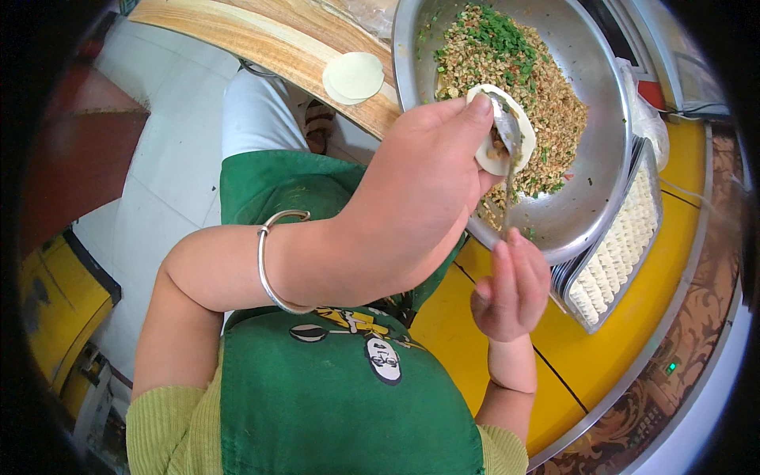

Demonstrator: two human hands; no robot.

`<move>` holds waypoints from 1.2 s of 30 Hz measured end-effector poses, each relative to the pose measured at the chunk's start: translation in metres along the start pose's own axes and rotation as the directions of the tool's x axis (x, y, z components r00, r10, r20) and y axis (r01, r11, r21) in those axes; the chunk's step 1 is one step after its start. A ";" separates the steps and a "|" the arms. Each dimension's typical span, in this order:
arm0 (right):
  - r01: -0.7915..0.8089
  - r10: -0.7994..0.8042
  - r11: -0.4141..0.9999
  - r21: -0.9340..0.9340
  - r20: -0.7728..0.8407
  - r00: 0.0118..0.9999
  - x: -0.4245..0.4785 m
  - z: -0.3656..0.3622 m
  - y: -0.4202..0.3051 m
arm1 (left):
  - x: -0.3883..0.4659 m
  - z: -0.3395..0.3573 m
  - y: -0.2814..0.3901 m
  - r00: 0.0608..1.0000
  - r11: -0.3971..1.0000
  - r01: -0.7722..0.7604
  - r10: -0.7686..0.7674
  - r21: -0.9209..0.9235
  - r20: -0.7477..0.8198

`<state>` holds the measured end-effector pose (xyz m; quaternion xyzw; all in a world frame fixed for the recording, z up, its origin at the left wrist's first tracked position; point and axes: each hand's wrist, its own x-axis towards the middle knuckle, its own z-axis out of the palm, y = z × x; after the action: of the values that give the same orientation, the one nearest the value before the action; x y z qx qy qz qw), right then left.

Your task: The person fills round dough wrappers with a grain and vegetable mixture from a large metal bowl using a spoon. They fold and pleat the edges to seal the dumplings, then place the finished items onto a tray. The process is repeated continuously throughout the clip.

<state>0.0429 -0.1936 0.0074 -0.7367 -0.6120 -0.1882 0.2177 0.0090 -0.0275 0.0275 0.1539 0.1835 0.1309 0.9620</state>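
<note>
My left hand [424,160], a metal bangle on its wrist, holds a round dough wrapper [526,132] over a large steel bowl [597,193]. Inside the wrapper rests the head of a metal spoon [506,122], with some filling around it. My right hand [515,291] grips the spoon's thin handle from below, near the bowl's rim. Minced filling [558,101] fills much of the bowl, topped on the far side by chopped greens [502,38]. My left thumb presses on the wrapper's near edge; the fingers beneath it are mostly hidden.
Round wrappers [355,77] lie stacked on a wooden board [267,37] left of the bowl. Stacked metal trays [644,222], the top one lined with rows of small dumplings [614,243], stand to its right on a yellow tabletop [564,350]. A clear plastic bag [650,133] lies beyond them.
</note>
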 end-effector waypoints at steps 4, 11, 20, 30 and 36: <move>0.096 -0.088 0.986 -0.136 0.066 0.994 0.016 0.002 -0.004 | -0.002 -0.010 -0.002 0.999 0.980 0.027 -0.030 0.197 0.013; -0.390 0.383 0.921 0.011 0.171 0.908 0.029 -0.005 0.019 | -0.012 -0.009 0.006 0.990 0.985 0.117 -0.126 0.128 0.065; 0.032 -0.032 0.999 -0.006 -0.091 0.995 0.018 0.004 0.003 | -0.018 -0.019 0.015 0.938 0.946 0.305 -0.319 0.113 0.134; -0.397 0.450 0.806 0.439 -0.018 0.893 0.039 -0.002 -0.005 | -0.031 -0.021 0.009 0.941 0.874 0.086 -0.230 0.479 0.249; -0.424 0.576 0.643 0.638 -0.038 0.817 0.044 0.006 -0.010 | -0.036 -0.021 0.017 0.923 0.800 -0.091 -0.156 0.593 0.352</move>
<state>0.0409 -0.1525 0.0274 -0.7404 -0.3787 -0.0020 0.5554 -0.0348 -0.0181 0.0259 0.4687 0.0264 0.0166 0.8828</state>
